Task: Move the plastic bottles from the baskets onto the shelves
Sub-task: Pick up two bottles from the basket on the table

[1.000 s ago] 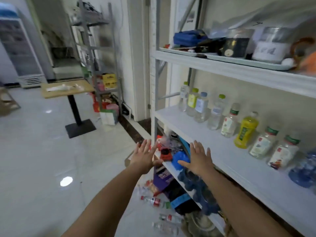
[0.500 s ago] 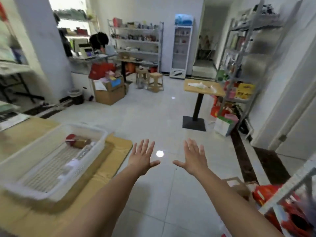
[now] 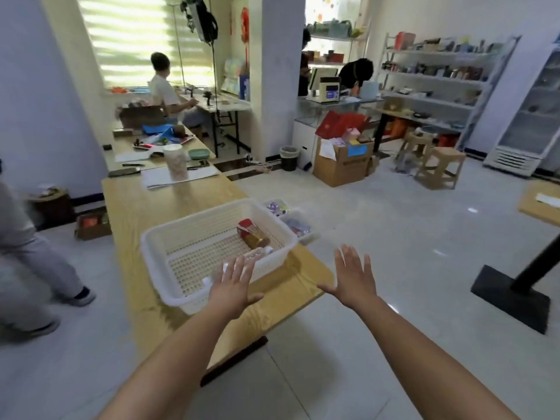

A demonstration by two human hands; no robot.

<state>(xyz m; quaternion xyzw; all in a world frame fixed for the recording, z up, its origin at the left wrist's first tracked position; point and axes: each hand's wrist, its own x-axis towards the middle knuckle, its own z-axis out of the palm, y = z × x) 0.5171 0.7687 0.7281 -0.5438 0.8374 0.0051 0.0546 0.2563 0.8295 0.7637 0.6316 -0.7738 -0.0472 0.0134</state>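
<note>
The basket (image 3: 169, 247) is white, its floor and walls pierced by a regular grid of small holes. In it lie a brown bottle (image 3: 254, 234) with a red label and a clear bottle (image 3: 256, 254) without colour. The table (image 3: 142, 204) beneath is pale tan with a wavy wood grain, the floor (image 3: 394, 244) is glossy light grey tile, and the window blind (image 3: 136, 40) shows horizontal bands of pale yellow-green and white. Farther off are a brown cardboard box (image 3: 342, 168) with a blue label, a red bag (image 3: 336, 124), a teal bowl (image 3: 198, 153), a white fridge (image 3: 527, 128) and a black table base (image 3: 512, 298).
</note>
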